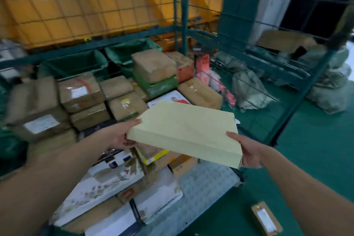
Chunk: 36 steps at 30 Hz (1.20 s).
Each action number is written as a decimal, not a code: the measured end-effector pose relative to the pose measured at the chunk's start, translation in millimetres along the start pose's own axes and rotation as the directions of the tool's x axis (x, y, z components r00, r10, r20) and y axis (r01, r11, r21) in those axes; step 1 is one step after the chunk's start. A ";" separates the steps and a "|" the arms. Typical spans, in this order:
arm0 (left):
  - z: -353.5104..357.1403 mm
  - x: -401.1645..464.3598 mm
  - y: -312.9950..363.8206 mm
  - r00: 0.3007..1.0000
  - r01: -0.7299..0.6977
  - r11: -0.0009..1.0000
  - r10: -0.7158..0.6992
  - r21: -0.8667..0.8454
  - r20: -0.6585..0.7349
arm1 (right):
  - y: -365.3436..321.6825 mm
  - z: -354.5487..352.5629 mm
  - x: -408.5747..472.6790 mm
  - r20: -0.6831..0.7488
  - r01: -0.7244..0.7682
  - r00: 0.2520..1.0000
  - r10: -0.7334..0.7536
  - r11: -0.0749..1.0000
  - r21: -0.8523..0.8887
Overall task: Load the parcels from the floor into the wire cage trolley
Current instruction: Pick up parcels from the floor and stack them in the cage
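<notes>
Both hands, left hand (122, 137) and right hand (249, 151), clamp the flat box (183, 130) by its ends above the trolley (206, 182) stack — placing step, I'd say; next, a level spot to lower onto.

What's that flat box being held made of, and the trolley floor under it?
The flat box looks like plain pale cardboard, matte: creased edges, and an open end beside the right hand. The trolley floor looks like grey metal plate with a raised tread pattern, though moulded plastic can't be ruled out.
</notes>
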State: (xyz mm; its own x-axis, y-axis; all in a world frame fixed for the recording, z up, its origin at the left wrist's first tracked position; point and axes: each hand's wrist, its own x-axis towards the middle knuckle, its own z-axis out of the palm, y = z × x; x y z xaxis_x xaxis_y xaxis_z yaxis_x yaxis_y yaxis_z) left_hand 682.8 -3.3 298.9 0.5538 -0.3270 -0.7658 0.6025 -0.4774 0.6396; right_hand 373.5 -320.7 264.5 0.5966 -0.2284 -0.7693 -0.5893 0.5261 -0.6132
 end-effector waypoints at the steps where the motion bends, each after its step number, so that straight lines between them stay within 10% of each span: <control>1: -16.1 -0.1 2.3 1.000 -0.003 1.000 0.003 -0.030 -0.013 | -14.1 15.2 10.0 0.011 0.002 1.000 -0.001 1.000 -0.027; 17: -9.4 97.7 25.7 1.000 0.008 0.954 -0.016 -0.299 -0.023 | -214.1 16.4 130.6 -0.078 -0.214 0.977 0.200 0.865 -0.454; 36: 169.2 232.4 62.7 0.959 0.150 0.842 -0.251 -0.518 -0.131 | -318.3 -49.9 342.9 -0.217 -0.043 0.930 -0.296 0.499 -0.866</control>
State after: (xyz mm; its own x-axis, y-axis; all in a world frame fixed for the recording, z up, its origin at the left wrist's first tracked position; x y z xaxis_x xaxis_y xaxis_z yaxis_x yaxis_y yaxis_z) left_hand 752.0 -247.2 149.6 0.4550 -0.0870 -0.8862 0.8881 -0.0289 0.4588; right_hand 738.5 -607.4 187.0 0.6116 -0.5458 -0.5728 -0.7910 -0.4369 -0.4283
